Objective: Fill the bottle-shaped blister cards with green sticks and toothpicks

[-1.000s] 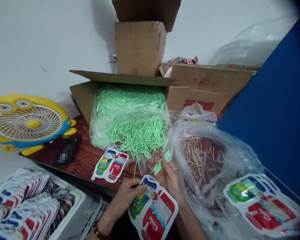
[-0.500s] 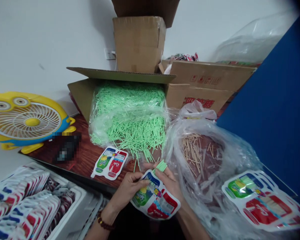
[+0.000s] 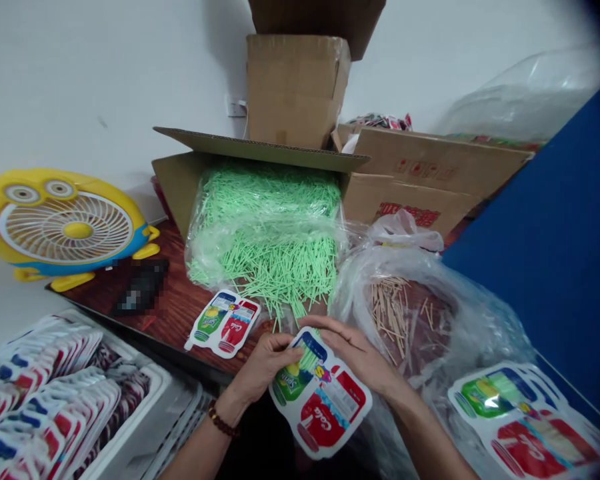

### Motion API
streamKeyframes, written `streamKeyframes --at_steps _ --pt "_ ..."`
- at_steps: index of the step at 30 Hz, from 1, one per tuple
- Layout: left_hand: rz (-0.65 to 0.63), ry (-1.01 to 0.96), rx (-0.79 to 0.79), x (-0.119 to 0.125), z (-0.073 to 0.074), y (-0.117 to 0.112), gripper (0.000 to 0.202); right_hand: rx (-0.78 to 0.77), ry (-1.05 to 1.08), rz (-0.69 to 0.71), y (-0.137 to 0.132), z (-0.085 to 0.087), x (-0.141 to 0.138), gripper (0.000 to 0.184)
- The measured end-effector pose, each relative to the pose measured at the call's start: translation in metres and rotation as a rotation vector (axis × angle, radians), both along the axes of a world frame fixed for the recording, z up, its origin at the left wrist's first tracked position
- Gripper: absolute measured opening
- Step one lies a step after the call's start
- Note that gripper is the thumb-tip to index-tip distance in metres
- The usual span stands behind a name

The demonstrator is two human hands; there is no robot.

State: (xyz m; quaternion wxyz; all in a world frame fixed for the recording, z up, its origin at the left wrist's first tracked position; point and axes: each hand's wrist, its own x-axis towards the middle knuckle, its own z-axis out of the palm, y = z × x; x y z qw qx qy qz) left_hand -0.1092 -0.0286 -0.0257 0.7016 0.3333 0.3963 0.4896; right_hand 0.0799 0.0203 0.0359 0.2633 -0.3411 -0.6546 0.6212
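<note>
My left hand (image 3: 263,363) grips the left top edge of a bottle-shaped printed pouch (image 3: 325,403) with a green half and a red half. My right hand (image 3: 355,350) pinches the pouch's top on the right, fingers over its mouth. Green sticks (image 3: 307,360) show inside the green half. A big clear bag of loose green sticks (image 3: 270,257) spills from an open cardboard box (image 3: 180,180) just beyond my hands. A second printed pouch (image 3: 223,323) lies flat on the wooden table (image 3: 173,303) to the left.
A clear bag of wooden sticks (image 3: 395,313) lies right of my hands. A stack of printed pouches (image 3: 525,413) sits at lower right, a white tray of pouches (image 3: 50,393) at lower left. A yellow fan (image 3: 63,227) stands left; cardboard boxes (image 3: 295,90) and a blue panel (image 3: 555,227) are behind.
The bundle of green sticks that my right hand held above the pouch has gone down into its green half. My right hand now rests over the pouch's top.
</note>
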Motion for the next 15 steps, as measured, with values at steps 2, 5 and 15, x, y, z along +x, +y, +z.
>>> streamKeyframes --at_steps 2,5,15 --pt "0.017 0.017 0.012 -0.001 -0.001 0.001 0.022 0.066 0.022 -0.101 0.002 0.001 0.004 0.028" --pt "0.042 0.051 0.045 -0.001 0.0 0.004 0.021 0.17 -0.06 -0.149 0.002 0.002 0.007 0.017" --pt "0.139 0.226 0.249 -0.005 0.012 0.011 0.019 0.369 -0.149 -0.178 0.003 0.014 -0.007 0.017"
